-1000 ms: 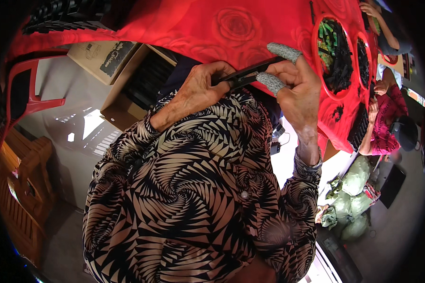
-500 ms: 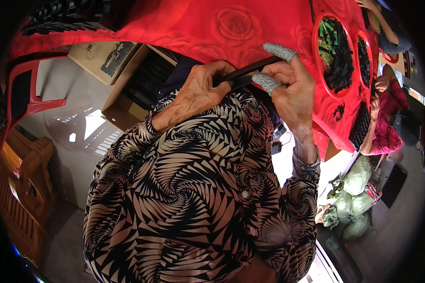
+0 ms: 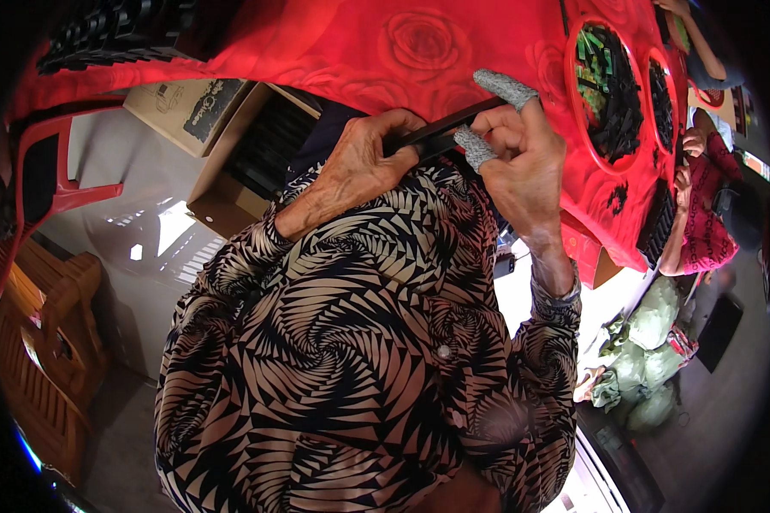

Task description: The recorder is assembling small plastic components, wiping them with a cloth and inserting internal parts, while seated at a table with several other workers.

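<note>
My left hand (image 3: 364,169) is closed around the near end of a long, slim black bar (image 3: 443,130), which slants up to the right in front of my chest. Grey knitted sleeves cover the thumb and forefinger of my right hand (image 3: 526,175). That hand is at the bar's far end, with the forefinger over its tip, the thumb below and the other fingers curled. A red oval basket (image 3: 571,103) to the right carries many loose black pieces (image 3: 618,128) and some green ones.
A rose-patterned red cloth (image 3: 351,43) covers the table. Stacked black parts (image 3: 120,34) stand at the far left. Below the table edge is an open cardboard box (image 3: 210,192) with black bars inside. A red chair (image 3: 38,188) stands left. Another person (image 3: 710,218) works at right.
My right thumb has slid slightly up and left along the bar, and the right hand has turned a little. My left hand keeps its hold in about the same place.
</note>
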Tool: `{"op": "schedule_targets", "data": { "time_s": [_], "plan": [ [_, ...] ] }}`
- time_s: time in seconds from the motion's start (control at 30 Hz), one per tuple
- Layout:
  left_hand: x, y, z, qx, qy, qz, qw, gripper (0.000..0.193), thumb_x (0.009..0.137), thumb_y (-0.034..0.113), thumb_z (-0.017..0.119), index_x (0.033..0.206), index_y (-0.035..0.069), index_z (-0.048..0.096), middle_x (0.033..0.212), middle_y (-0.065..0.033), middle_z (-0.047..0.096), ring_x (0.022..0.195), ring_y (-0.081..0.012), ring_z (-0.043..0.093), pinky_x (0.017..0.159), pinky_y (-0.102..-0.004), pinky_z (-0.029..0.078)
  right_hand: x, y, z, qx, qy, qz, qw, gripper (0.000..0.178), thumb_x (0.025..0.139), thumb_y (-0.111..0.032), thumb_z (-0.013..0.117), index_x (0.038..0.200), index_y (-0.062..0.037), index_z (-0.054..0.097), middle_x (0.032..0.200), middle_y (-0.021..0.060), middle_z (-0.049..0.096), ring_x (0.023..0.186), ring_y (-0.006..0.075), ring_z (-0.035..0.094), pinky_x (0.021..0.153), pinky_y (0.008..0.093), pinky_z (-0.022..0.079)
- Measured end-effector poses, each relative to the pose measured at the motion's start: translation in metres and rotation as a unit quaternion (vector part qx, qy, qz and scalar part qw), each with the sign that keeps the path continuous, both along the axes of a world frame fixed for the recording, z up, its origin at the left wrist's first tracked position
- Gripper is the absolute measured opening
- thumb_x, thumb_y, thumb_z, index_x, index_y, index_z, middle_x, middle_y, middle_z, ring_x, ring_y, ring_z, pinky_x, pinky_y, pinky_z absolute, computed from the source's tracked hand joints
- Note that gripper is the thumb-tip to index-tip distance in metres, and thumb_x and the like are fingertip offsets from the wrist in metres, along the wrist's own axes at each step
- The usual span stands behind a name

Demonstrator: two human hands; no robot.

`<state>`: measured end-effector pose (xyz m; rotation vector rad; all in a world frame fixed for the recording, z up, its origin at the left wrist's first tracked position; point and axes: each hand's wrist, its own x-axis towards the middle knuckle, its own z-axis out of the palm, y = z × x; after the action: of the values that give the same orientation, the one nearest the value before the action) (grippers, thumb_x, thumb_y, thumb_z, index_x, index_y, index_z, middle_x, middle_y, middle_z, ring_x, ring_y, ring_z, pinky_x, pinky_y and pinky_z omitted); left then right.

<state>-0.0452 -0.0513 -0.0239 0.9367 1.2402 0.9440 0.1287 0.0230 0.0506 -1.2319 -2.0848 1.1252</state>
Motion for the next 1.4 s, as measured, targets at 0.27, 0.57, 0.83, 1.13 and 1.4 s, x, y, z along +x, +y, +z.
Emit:
{"op": "schedule_targets", "data": {
  "time_s": [0.27,0.57,0.83,1.13,1.4],
  "plan": [
    [0.001,0.001,-0.004,0.012,-0.015,-0.009,1.000,0.023,0.094,0.008,0.057,0.114,-0.001,0.062,0.090,-0.0031,0.065,0.086,-0.0086,0.058,0.078,-0.0244,0.046,-0.002,-0.003,-0.001,0.020,-0.015,-0.008,1.000,0.062,0.067,0.012,0.064,0.127,-0.0033,0.058,0.076,0.0042,0.063,0.054,0.0085,0.048,0.055,0.0259,0.047],
    [0.003,0.007,0.017,0.046,0.086,-0.045,0.994,0.029,0.097,0.020,0.057,0.115,-0.003,0.056,0.077,-0.0215,0.064,0.070,-0.0334,0.063,0.066,-0.0401,0.047,-0.001,-0.004,-0.001,0.031,-0.021,-0.010,0.999,0.058,0.072,0.011,0.067,0.127,-0.0045,0.058,0.075,0.0041,0.062,0.053,0.0095,0.046,0.052,0.0259,0.042],
    [0.001,0.009,0.004,0.120,0.181,-0.067,0.974,0.025,0.098,0.019,0.055,0.112,-0.001,0.054,0.073,-0.0192,0.063,0.073,-0.0363,0.062,0.067,-0.0428,0.046,0.006,0.000,-0.006,0.037,0.001,0.002,0.999,0.060,0.070,0.014,0.063,0.128,-0.0021,0.057,0.075,0.0025,0.060,0.051,0.0048,0.039,0.051,0.0214,0.038],
    [0.014,0.005,0.007,0.001,0.099,-0.023,0.995,0.024,0.092,0.016,0.056,0.104,-0.005,0.060,0.068,-0.0131,0.061,0.062,-0.0211,0.057,0.059,-0.0347,0.044,0.009,-0.002,-0.017,0.071,-0.002,0.005,0.997,0.053,0.073,0.009,0.064,0.124,-0.0030,0.058,0.074,0.0043,0.060,0.055,0.0106,0.048,0.053,0.0286,0.044],
    [0.020,0.009,0.005,0.048,0.119,0.026,0.991,0.022,0.091,0.015,0.056,0.102,-0.004,0.061,0.064,-0.0154,0.057,0.055,-0.0213,0.052,0.055,-0.0358,0.041,0.002,-0.005,-0.011,0.079,-0.010,-0.032,0.996,0.052,0.074,0.009,0.062,0.124,-0.0059,0.060,0.075,0.0060,0.060,0.052,0.0117,0.047,0.050,0.0298,0.042]
  ]
}}
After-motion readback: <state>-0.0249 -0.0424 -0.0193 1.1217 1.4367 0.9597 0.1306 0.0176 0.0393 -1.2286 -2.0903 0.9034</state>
